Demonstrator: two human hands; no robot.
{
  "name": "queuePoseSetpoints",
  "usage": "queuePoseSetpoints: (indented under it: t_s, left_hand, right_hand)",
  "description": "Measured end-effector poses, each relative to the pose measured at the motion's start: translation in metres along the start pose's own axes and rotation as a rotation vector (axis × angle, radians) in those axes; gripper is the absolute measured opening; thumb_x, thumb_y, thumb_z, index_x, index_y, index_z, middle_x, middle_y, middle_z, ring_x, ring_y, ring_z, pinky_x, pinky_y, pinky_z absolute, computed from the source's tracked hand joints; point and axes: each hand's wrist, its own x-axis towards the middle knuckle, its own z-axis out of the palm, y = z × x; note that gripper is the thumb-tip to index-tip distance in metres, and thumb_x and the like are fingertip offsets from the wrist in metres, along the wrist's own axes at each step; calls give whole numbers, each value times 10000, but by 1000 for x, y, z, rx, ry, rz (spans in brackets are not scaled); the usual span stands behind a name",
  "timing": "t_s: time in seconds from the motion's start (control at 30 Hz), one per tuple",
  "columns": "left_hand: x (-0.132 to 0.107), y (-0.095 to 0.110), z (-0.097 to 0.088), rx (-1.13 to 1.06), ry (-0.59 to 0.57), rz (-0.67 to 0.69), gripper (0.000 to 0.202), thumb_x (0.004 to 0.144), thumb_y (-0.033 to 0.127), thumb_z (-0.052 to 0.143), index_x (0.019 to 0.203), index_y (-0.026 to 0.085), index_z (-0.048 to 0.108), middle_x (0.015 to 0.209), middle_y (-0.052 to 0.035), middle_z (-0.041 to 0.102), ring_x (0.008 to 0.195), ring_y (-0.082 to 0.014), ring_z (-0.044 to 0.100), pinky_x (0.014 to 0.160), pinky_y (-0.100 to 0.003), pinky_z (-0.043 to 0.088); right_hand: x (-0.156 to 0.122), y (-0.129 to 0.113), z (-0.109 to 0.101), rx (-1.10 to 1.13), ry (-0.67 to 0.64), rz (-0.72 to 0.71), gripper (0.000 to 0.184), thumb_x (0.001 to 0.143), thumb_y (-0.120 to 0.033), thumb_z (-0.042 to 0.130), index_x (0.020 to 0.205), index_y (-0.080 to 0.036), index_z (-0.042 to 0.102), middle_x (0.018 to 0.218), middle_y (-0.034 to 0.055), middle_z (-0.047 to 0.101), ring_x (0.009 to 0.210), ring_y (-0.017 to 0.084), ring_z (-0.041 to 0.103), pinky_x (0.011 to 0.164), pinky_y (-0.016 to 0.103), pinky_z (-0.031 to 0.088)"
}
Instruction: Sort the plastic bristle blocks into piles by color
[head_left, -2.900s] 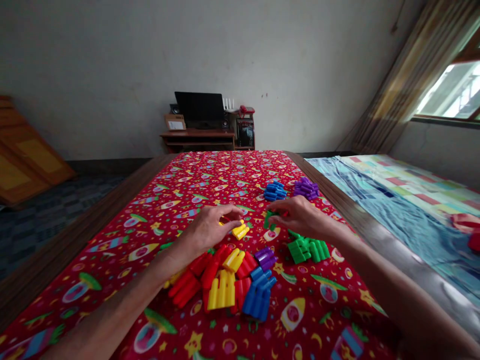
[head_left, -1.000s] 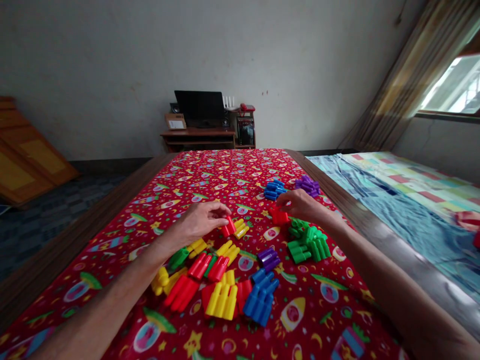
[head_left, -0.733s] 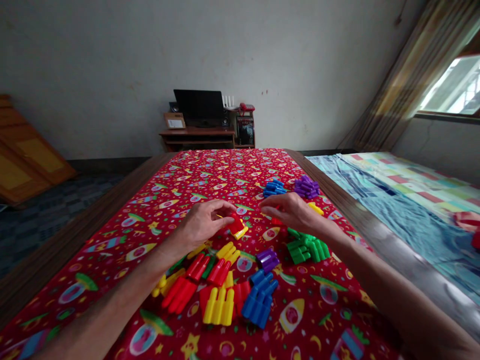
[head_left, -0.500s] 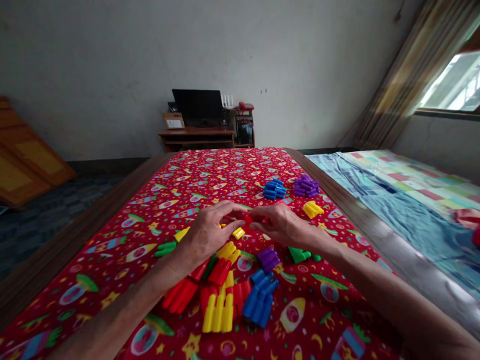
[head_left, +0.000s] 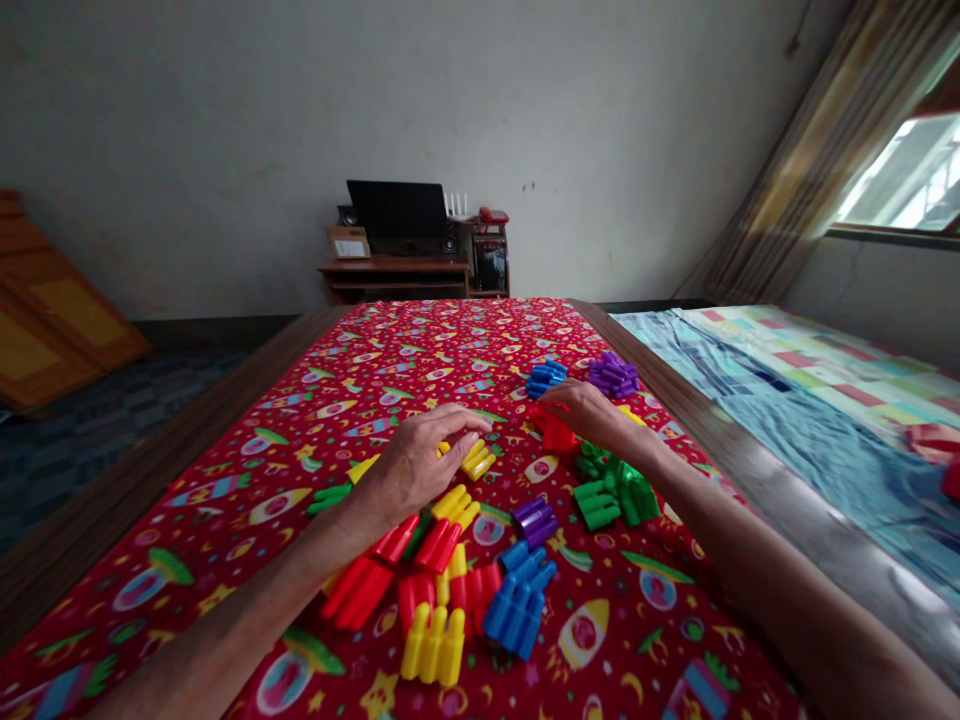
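- Red building blocks (head_left: pixel 556 436) lie on the cloth-covered worktop (head_left: pixel 757 470) at the right hand (head_left: pixel 581 410), just beside green blocks (head_left: pixel 600 507).
- Right fingers curve downward; whether they grip a block, I cannot tell.
- Left hand (head_left: pixel 424 458): fingers slightly parted, holding nothing, near a yellow block (head_left: pixel 478 461).

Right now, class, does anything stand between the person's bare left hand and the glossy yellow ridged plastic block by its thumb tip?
Nothing visible does: the yellow block lies on the red rocket-printed cloth, close by the open left hand. Whether they touch cannot be told.
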Motion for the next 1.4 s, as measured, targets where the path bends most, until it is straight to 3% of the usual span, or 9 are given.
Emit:
queuePoseSetpoints:
  t_s: [0.2,0.37,0.53,0.77,0.9,1.0,1.1,1.23,1.4]
  left_hand:
    - [2,-5,-2,33,-42,-26,248,899,232,441,954,198,681,1010,-53,711,971,-194,657,925,-305,494]
    - [-9,-46,10,163,-208,-36,338,854,237,508,1147,139,645,1228,-134,626,1192,-266,548,1041,-399,416]
    - [-21,-79,14,158,-340,-111,301,820,275,574,1096,204,672,1140,-79,664,1111,-232,591,991,-344,442]
    - [-5,-45,-36,196,-354,-246,305,808,440,567,949,218,722,996,-57,711,934,-233,652,866,-309,477]
    - [-41,-24,-61,208,-438,-240,280,774,487,632,915,267,734,915,-23,724,836,-226,671,779,-289,496]
    - [-84,-23,-53,241,-473,-181,510,711,461,727,1203,355,642,1162,-16,686,1023,-253,656,862,-295,498]
    - [-105,-29,-34,285,-406,-186,422,827,406,615,1241,324,616,1184,-38,677,1046,-237,651,907,-309,490]
    - [-83,-34,-21,193,-302,-246,320,901,401,468,1067,238,688,1044,-59,735,960,-230,684,876,-309,503]
    - [-44,-22,-18,48,-117,-396,487,863,501,506,1243,197,530,1066,-92,729,982,-282,679,812,-361,527]
  right_hand:
    - [-2,-11,-18,-5,89,55,257,932,-241,484,859,-150,713,746,81,685,681,139,570,642,238,379]
    - [-4,-26,-37,24,193,69,306,931,-292,478,801,-129,703,653,38,634,543,91,466,562,232,312]
    - [-5,-41,-47,57,221,81,320,930,-309,479,797,-127,706,686,44,655,543,82,467,559,231,306]
    - [-6,-49,-46,84,212,38,328,937,-341,470,843,-135,707,639,28,634,499,75,430,522,230,285]
    - [-8,-56,-50,112,207,42,318,937,-332,471,848,-140,709,658,34,649,500,75,432,522,233,291]
    - [-7,-60,-50,120,186,44,318,942,-335,467,871,-145,712,668,40,654,512,81,453,535,236,303]
    - [-6,-62,-46,128,169,23,306,945,-336,470,895,-156,713,707,56,666,569,101,512,561,234,326]
    - [-6,-66,-41,159,125,-15,293,951,-320,472,930,-152,711,745,71,679,606,112,547,570,229,346]
    - [-10,-90,-38,259,58,-128,275,963,-299,463,1035,-154,685,840,80,692,684,127,588,614,233,396]
